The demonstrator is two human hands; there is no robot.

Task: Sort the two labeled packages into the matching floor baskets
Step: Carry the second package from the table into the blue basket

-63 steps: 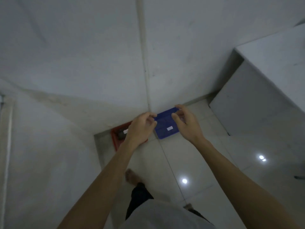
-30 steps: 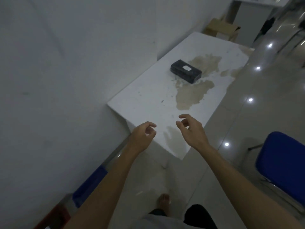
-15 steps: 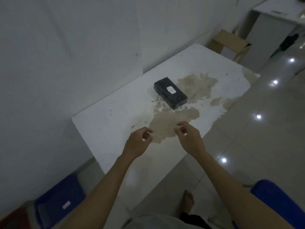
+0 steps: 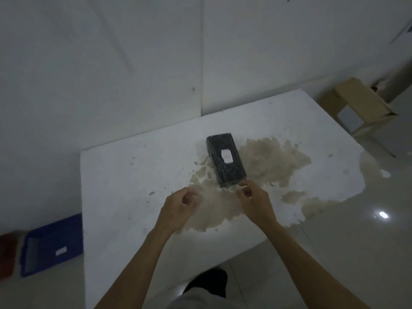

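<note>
On the white table, a black package with a small white label lies flat over a brownish stain. Just at its near end hovers the right hand, fingers loosely curled and holding nothing, perhaps brushing the wrapper. Beside it, the left hand is half-curled and empty. Down on the floor at left sit a blue basket and a red basket.

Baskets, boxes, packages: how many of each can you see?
Baskets: 2, a blue basket and a red basket at the frame's edge
Black package: 1
Cardboard box: 1
Total: 4
</note>
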